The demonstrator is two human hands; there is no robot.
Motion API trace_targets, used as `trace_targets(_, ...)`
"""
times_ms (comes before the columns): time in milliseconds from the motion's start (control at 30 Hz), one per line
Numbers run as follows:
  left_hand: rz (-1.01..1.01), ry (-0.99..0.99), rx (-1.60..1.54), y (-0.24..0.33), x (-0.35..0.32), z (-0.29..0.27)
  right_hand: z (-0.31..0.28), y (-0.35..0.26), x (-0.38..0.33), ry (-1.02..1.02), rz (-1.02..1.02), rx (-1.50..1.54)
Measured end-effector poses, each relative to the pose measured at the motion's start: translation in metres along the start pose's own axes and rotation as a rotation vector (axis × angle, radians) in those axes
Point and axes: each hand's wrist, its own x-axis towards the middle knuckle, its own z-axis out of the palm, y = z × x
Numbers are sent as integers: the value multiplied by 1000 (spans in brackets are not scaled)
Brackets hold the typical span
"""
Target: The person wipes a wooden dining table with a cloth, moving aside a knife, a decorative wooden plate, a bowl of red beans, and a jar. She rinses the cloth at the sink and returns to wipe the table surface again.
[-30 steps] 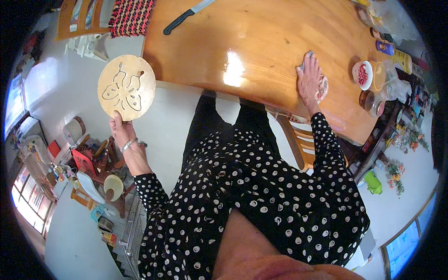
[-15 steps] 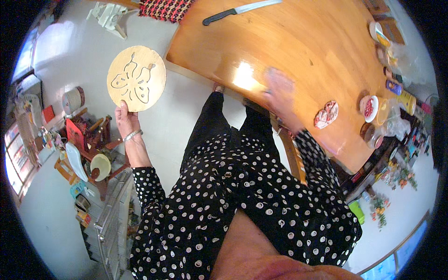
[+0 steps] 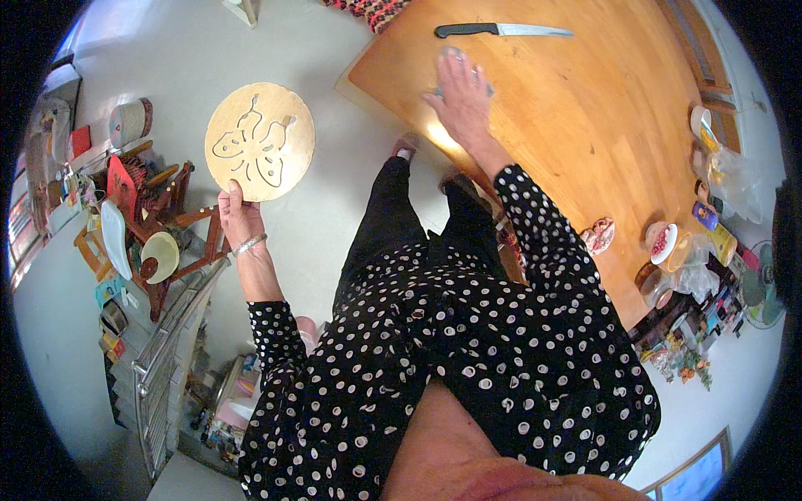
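Sweeping over the polished wooden surface, the right hand has shifted left within the last second: first beside the red-and-white patterned bundle, then a blur partway along, now near the left corner, just short of the black-handled knife. View has turned as well, so part of the apparent shift is the wearer's own. Reading, as a judgement: the activity on the surface now sits at its left end, with the bundle left well apart. Right hand lies low and flat, fingers extended; a grey-blue scrap shows beside and apparently under it, probably cloth. Gripped or merely pressed, cannot tell. Left hand little changed: thumb on the near face of a round disc, pinching its lower rim, other fingers mostly hidden behind. Disc is held up off the surface, to its left, with the pale floor behind. Disc notes: light tan, flat, nearly circular, edge faintly uneven; butterfly-like figure in thin dark-grey lines, two rounded wing loops toward the bottom, long feeler-like strokes toward the top. Lines look cut out, though depth is hard to judge here.
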Motion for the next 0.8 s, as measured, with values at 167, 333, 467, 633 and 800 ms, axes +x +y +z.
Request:
trace_targets(167,-26,15,-16,5,0,3,45,-75,36,5,-347,184)
trace_targets(333,-15,-116,87,13,-1,14,62,-104,14,39,-480,-33)
trace_targets(467,61,-171,51,17,-5,27,22,-88,-47,41,-532,-92)
trace_targets(633,67,-281,14,26,-17,52,-43,-64,-122,-88,-511,124)
trace_targets(800,64,-464,50,27,-46,92,-92,-31,-199,-55,-463,-51)
